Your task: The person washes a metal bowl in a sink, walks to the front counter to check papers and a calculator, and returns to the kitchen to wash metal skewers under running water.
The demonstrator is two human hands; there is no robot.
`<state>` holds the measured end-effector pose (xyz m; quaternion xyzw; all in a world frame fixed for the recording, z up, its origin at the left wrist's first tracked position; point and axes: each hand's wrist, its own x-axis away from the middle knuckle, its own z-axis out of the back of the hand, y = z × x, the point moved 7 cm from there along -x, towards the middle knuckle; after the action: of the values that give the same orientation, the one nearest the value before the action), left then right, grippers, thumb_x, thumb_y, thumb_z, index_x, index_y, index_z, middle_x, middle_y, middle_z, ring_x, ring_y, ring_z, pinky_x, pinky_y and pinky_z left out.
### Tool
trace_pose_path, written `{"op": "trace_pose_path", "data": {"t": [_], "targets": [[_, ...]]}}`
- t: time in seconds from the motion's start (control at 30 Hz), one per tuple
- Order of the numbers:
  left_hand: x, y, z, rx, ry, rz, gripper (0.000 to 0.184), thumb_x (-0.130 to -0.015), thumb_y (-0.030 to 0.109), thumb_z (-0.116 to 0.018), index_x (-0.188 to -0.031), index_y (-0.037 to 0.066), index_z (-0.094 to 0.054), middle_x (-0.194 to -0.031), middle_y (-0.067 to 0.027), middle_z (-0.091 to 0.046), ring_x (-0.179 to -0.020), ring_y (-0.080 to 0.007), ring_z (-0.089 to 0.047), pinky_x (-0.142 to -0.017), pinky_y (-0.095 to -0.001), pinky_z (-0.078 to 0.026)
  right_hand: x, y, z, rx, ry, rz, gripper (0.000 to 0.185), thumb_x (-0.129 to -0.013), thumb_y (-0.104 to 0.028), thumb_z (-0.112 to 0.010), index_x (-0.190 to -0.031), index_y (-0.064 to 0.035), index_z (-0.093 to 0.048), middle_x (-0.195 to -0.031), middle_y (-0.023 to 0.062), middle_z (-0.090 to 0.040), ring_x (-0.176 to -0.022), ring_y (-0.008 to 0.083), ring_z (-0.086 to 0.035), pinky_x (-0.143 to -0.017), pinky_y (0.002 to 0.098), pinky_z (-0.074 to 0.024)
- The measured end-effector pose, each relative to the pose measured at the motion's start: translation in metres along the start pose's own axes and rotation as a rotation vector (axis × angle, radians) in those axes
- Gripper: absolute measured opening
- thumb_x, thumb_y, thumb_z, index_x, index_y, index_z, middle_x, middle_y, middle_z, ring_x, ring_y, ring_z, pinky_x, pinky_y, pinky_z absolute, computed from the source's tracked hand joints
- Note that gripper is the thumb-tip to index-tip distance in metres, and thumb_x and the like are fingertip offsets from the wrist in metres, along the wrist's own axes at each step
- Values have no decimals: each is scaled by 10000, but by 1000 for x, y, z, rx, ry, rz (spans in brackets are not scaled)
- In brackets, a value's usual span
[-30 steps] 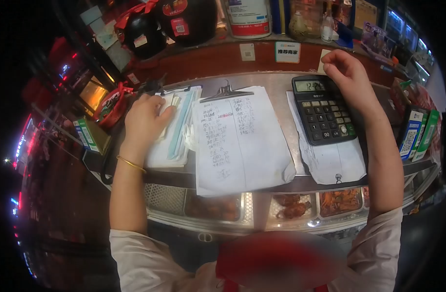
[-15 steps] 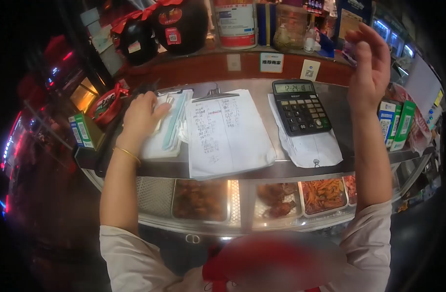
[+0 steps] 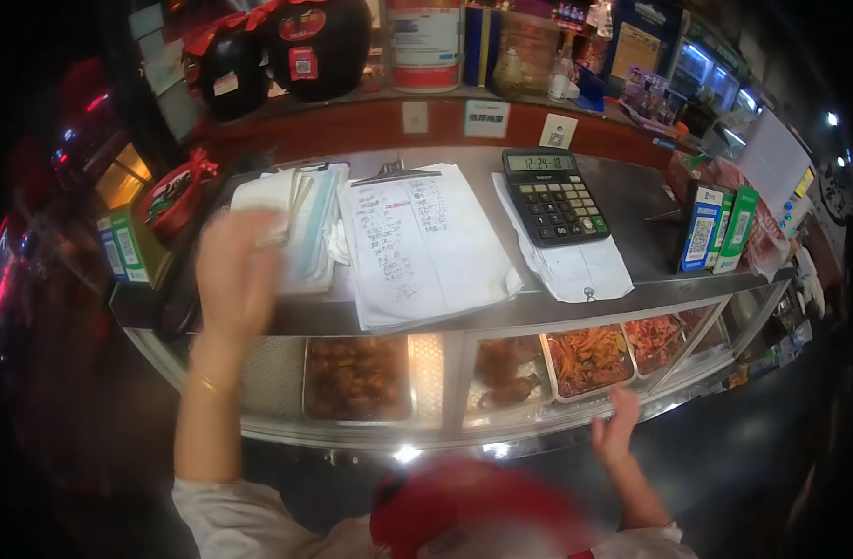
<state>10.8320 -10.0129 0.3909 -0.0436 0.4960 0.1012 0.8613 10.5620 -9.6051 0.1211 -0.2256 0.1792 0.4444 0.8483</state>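
Blurred by motion, my left hand is over the counter's left part, just in front of a small pile of papers; its fingers are smeared. My right hand is low, in front of the glass case, with fingers apart and nothing in them. A clipboard with handwritten sheets lies mid-counter. Right of it a black calculator rests on white paper. Light-blue sheets lie between the pile and the clipboard.
Trays of food show inside the glass case below. QR-code stands are at the right and another at the left. Black jars and a white-and-red bucket stand on the back ledge. A red basket sits at the left.
My right hand has dropped from above the counter's right side to below its front edge. My left hand has come back off the papers towards me. The view has shifted to the right.
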Motion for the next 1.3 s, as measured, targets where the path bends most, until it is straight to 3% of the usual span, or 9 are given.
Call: {"op": "trace_pose_path", "data": {"t": [0.1, 0.17, 0.3, 0.43, 0.53, 0.63, 0.97, 1.13, 1.3], "targets": [[78, 64, -21, 340, -250, -186, 268, -872, 282, -456, -864, 97, -649, -767, -61, -625, -649, -232, -575, -582, -355, -426, 207, 62, -95, 202, -1130, -157, 377, -695, -284, -635, -994, -64, -568, -907, 179, -611, -838, 326, -603, -759, 395, -461], [161, 100, -69, 628, -577, -3, 182, -841, 240, -530, -850, 98, -644, -816, -76, -623, -692, -232, -583, -597, -334, -439, 340, 78, -88, 29, -1726, -346, 425, -733, -371, -606, -1032, -71, -576, -1007, 158, -600, -946, 315, -579, -821, 396, -446], [418, 145, -174, 1111, -1417, 950, 272, -856, 267, -539, -1035, 73, -606, -932, -121, -619, -850, -216, -601, -767, -334, -471, 433, 88, -26, 66, -1430, -831, 423, -786, -290, -522, -1148, -71, -550, -1172, 187, -533, -1087, 318, -516, -906, 393, -414], [525, 177, -172, 708, -1956, 382, 344, -840, 352, -528, -1074, 112, -603, -1007, -122, -628, -949, -273, -597, -808, -356, -466, 455, 95, 9, 38, -1064, -1146, 439, -752, -300, -556, -1118, -59, -582, -1074, 187, -600, -1030, 314, -565, -879, 391, -445], [630, 183, -190, 817, -1848, 731, 384, -825, 385, -546, -1097, 119, -602, -1042, -127, -623, -971, -281, -590, -830, -359, -457, 436, 87, -1, 36, -886, -1140, 412, -731, -301, -580, -1061, -56, -610, -930, 161, -647, -919, 307, -613, -812, 385, -481], [588, 210, -187, 716, -1908, 508, 365, -847, 386, -497, -1048, 103, -611, -1049, -147, -617, -946, -297, -592, -823, -377, -459, 389, 68, -22, 74, -912, -869, 388, -737, -286, -584, -1044, -49, -610, -889, 154, -650, -881, 297, -622, -788, 369, -486], [602, 283, -174, 1066, -1833, 899, 440, -860, 290, -562, -1239, 73, -507, -1187, -75, -553, -1028, -149, -526, -855, -299, -435, 375, 133, 13, -79, -935, -835, 368, -754, -320, -568, -1035, -85, -607, -960, 129, -639, -934, 290, -597, -825, 387, -465], [654, 361, -187, 1356, -1815, 1370, 508, -838, 335, -588, -1244, 45, -493, -1154, -70, -572, -966, -138, -546, -822, -293, -446, 486, 259, 62, -20, -695, -1003, 317, -749, -286, -577, -950, -43, -620, -919, 172, -635, -897, 334, -596, -784, 404, -472], [595, 386, -227, 636, -1551, 1152, 392, -830, 387, -565, -987, 33, -631, -904, -117, -649, -794, -204, -606, -708, -337, -468, 635, 307, 151, 20, -431, -1446, 313, -766, -284, -560, -913, -16, -626, -885, 198, -634, -868, 337, -607, -761, 405, -478]]}}
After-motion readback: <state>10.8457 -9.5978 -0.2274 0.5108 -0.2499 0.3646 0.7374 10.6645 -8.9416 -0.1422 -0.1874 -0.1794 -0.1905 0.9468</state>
